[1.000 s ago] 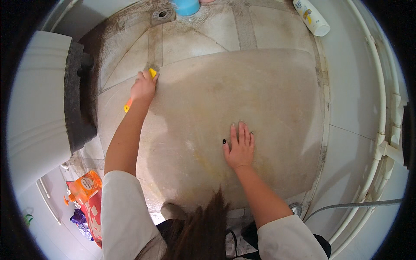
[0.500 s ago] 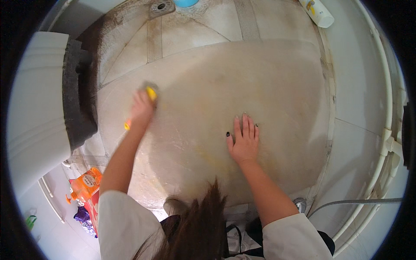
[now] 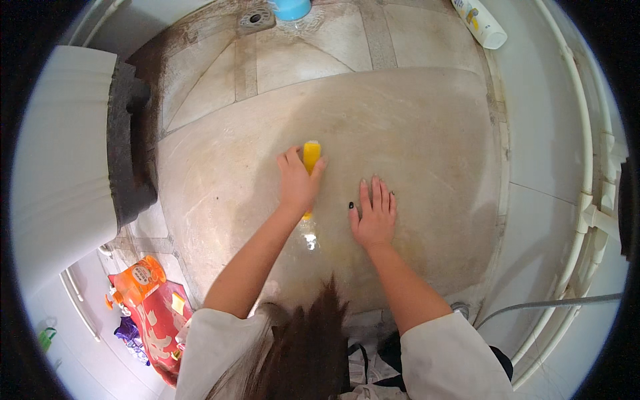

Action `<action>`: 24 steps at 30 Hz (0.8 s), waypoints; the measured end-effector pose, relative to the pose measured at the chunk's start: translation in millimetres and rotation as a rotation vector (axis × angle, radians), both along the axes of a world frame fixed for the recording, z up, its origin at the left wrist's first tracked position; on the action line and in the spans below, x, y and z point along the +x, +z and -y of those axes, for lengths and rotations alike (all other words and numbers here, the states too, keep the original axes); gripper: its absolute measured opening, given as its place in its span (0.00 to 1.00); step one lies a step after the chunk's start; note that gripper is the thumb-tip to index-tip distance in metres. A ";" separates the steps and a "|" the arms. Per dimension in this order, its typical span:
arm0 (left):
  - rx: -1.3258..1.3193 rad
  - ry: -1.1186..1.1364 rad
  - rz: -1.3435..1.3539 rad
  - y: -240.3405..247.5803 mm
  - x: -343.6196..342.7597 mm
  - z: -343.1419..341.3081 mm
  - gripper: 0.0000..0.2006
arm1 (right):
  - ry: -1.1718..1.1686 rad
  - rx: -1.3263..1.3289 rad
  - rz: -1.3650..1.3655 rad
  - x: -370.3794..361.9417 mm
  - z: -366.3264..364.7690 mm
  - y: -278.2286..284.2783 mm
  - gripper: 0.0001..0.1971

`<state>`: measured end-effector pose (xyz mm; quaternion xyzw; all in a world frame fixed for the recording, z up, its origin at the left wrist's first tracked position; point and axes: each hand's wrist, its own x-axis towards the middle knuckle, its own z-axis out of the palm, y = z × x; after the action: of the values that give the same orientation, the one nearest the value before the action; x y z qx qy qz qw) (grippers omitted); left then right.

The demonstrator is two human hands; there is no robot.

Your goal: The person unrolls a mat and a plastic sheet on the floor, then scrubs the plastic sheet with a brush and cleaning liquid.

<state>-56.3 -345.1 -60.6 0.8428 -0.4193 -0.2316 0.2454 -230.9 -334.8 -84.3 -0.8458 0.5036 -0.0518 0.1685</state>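
My left hand (image 3: 297,181) is wrapped round a narrow yellow scrub brush (image 3: 312,155), pressed down on a large translucent beige mat (image 3: 413,133). The far end of the brush sticks out past the fingers, and a bit of its near end shows by the wrist. The rest is covered by the hand. My right hand (image 3: 375,217) lies flat on the mat to the right, fingers stretched forward and holding nothing. Wet glare shines on the mat just below the left hand.
Beyond the mat are stained tiles, a floor drain (image 3: 255,19), a blue container (image 3: 291,8) and a white bottle (image 3: 481,25). An orange pump bottle (image 3: 138,280) rests by a red bag (image 3: 160,327) at lower left. Pipes (image 3: 587,147) and a grey hose (image 3: 553,303) run along the right.
My left hand has moved right and slightly nearer with the brush, from the mat's left side towards its middle. My right hand has stayed in place on the mat.
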 end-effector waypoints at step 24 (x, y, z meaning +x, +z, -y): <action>0.388 0.590 0.421 -23.2 -35.7 -140.5 0.29 | -0.242 0.208 0.123 91.4 50.9 28.3 0.26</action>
<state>-92.0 -204.6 -83.8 0.9865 -0.1493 -0.0484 0.0465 -139.5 -385.7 -56.0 -0.7521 0.5932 -0.0708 0.2783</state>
